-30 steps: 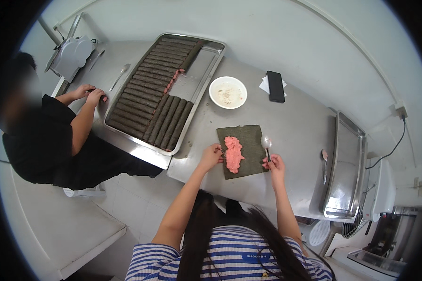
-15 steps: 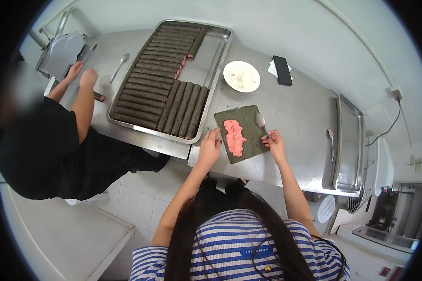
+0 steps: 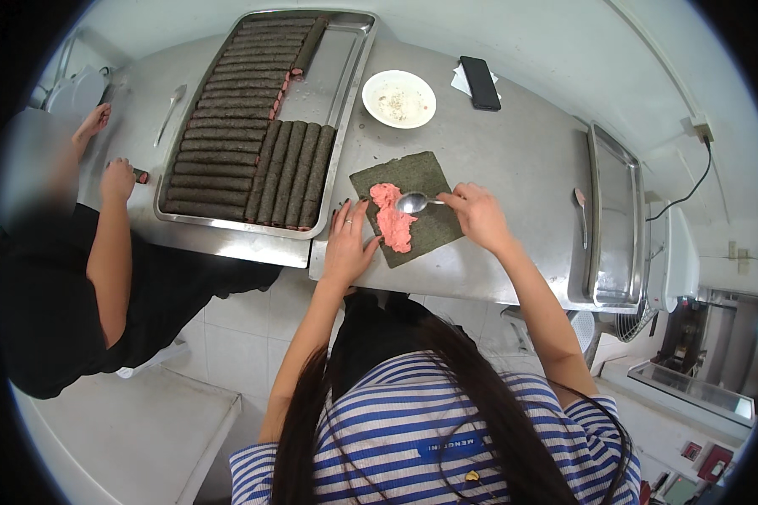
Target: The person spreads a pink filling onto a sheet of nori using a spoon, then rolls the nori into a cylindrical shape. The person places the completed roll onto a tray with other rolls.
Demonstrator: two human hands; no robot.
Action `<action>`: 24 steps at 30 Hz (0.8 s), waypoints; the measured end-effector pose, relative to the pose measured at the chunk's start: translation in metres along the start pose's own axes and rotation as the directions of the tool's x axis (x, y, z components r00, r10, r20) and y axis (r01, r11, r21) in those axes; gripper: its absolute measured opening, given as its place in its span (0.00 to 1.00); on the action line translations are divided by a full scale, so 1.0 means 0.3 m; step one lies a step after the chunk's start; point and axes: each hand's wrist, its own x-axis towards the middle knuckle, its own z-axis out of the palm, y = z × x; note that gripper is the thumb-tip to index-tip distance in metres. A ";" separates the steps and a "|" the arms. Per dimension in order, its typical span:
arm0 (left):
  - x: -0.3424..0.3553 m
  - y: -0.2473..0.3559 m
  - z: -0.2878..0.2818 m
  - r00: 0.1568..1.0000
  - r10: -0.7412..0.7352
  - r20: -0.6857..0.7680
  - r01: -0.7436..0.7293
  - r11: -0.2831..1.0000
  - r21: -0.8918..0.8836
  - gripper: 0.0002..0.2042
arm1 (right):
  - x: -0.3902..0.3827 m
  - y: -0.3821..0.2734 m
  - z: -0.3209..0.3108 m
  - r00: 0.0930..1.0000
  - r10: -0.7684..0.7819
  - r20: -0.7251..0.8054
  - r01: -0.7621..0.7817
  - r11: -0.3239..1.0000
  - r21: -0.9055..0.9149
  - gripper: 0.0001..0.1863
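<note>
A dark green seaweed sheet [image 3: 434,236] lies flat on the steel table with a ragged strip of pink paste [image 3: 395,229] on its left half. My right hand [image 3: 478,217] grips the handle of a metal spoon [image 3: 412,203]; its bowl rests at the right side of the paste. My left hand [image 3: 348,244] is open, fingers spread, with its fingertips at the sheet's left edge beside the paste. To the left stands a large metal tray [image 3: 333,63] of dark seaweed rolls [image 3: 219,157], packed in rows, pink filling showing at some ends.
A white bowl [image 3: 399,98] with pale residue stands behind the sheet, near a black phone [image 3: 479,82]. At the right are another spoon [image 3: 582,217] and a second tray [image 3: 617,220]. On the left, a co-worker's hand [image 3: 118,180] is at a roll [image 3: 141,176], near a spoon [image 3: 170,114].
My right hand has turned the spoon and brought its bowl left onto the paste. My left hand has spread along the sheet's edge. The co-worker's hands have moved apart. The whole view has shifted.
</note>
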 end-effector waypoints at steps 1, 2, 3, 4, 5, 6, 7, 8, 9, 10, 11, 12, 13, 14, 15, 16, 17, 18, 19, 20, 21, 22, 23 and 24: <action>-0.004 -0.004 0.002 1.000 -0.002 0.002 0.002 1.000 0.001 0.36 | 0.018 0.016 -0.007 1.000 0.024 0.006 -0.024 0.999 0.023 0.15; -0.005 -0.010 0.003 1.000 -0.004 -0.001 0.004 1.000 0.004 0.36 | 0.037 0.027 -0.010 0.999 0.044 0.012 -0.044 0.998 0.043 0.15; -0.005 -0.014 0.005 1.000 -0.007 -0.005 0.007 1.000 0.006 0.36 | 0.044 0.032 -0.006 0.997 0.063 0.049 -0.065 0.997 0.048 0.15; -0.005 -0.015 0.006 1.000 -0.007 -0.008 0.007 1.000 0.015 0.36 | 0.043 0.036 0.006 0.993 0.082 0.087 -0.086 0.995 0.051 0.15; -0.006 -0.008 0.004 1.000 -0.012 -0.010 0.012 1.000 0.022 0.36 | 0.035 0.039 0.020 0.986 0.100 0.130 -0.107 0.993 0.054 0.15; -0.011 -0.003 0.006 1.000 -0.021 -0.010 0.022 0.999 0.028 0.36 | 0.019 0.029 0.047 0.984 0.146 0.102 -0.152 0.987 0.058 0.15; -0.008 0.000 0.010 0.999 -0.024 -0.021 0.024 0.999 0.031 0.36 | -0.002 0.002 0.080 0.979 0.192 0.075 -0.196 0.979 0.062 0.15; -0.010 0.005 0.014 0.999 -0.026 -0.026 0.027 0.999 0.030 0.36 | -0.031 -0.036 0.106 0.968 0.244 0.052 -0.247 0.967 0.068 0.16; -0.015 0.005 0.017 0.999 -0.029 -0.033 0.030 0.999 0.035 0.36 | -0.048 -0.076 0.124 0.960 0.272 0.069 -0.273 0.962 0.014 0.16; -0.023 0.011 0.021 0.998 -0.049 -0.040 0.050 0.998 0.037 0.37 | -0.063 -0.118 0.137 0.950 0.300 0.084 -0.298 0.954 -0.042 0.17; -0.022 0.021 0.027 0.997 -0.060 -0.046 0.062 0.997 0.039 0.37 | -0.074 -0.152 0.146 0.938 0.334 0.090 -0.325 0.940 -0.100 0.18; -0.022 0.027 0.030 0.996 -0.071 -0.053 0.073 0.996 0.041 0.37 | -0.081 -0.181 0.157 0.939 0.327 0.105 -0.312 0.940 -0.136 0.18; -0.025 0.029 0.031 0.995 -0.078 -0.055 0.080 0.996 0.041 0.37 | -0.087 -0.209 0.169 0.940 0.320 0.120 -0.298 0.939 -0.172 0.19; -0.024 0.030 0.033 0.995 -0.082 -0.057 0.084 0.996 0.039 0.37 | -0.086 -0.228 0.178 0.940 0.315 0.132 -0.284 0.936 -0.209 0.20; -0.024 0.032 0.035 0.995 -0.086 -0.059 0.088 0.995 0.038 0.37 | -0.084 -0.243 0.188 0.944 0.309 0.118 -0.277 0.933 -0.228 0.21; -0.024 0.031 0.036 0.994 -0.085 -0.061 0.088 0.996 0.034 0.37 | -0.083 -0.256 0.197 0.947 0.304 0.103 -0.271 0.930 -0.247 0.22; -0.022 0.028 0.034 0.994 -0.084 -0.064 0.087 0.996 0.030 0.37 | -0.078 -0.267 0.204 0.951 0.296 0.087 -0.265 0.927 -0.266 0.22; -0.022 0.026 0.034 0.994 -0.083 -0.067 0.085 0.996 0.027 0.37 | -0.075 -0.274 0.210 0.953 0.288 0.091 -0.251 0.922 -0.293 0.22; -0.022 0.026 0.035 0.994 -0.083 -0.073 0.085 0.996 0.024 0.37 | -0.073 -0.281 0.216 0.955 0.280 0.095 -0.237 0.917 -0.320 0.22; -0.021 0.027 0.037 0.994 -0.081 -0.078 0.083 0.996 0.021 0.37 | -0.071 -0.287 0.221 0.957 0.275 0.098 -0.225 0.910 -0.347 0.22; -0.020 0.027 0.039 0.993 -0.080 -0.083 0.081 0.997 0.017 0.37 | -0.067 -0.296 0.226 0.955 0.276 0.110 -0.221 0.907 -0.358 0.22; -0.020 0.025 0.039 0.993 -0.077 -0.084 0.079 0.997 0.020 0.37 | -0.061 -0.305 0.230 0.953 0.279 0.123 -0.217 0.904 -0.368 0.22; -0.018 0.022 0.039 0.994 -0.074 -0.086 0.076 0.997 0.021 0.37 | -0.056 -0.314 0.232 0.950 0.281 0.134 -0.213 0.900 -0.380 0.22; -0.018 0.020 0.040 0.994 -0.071 -0.087 0.073 0.997 0.023 0.37 | -0.052 -0.322 0.232 0.961 0.253 0.109 -0.191 0.897 -0.398 0.20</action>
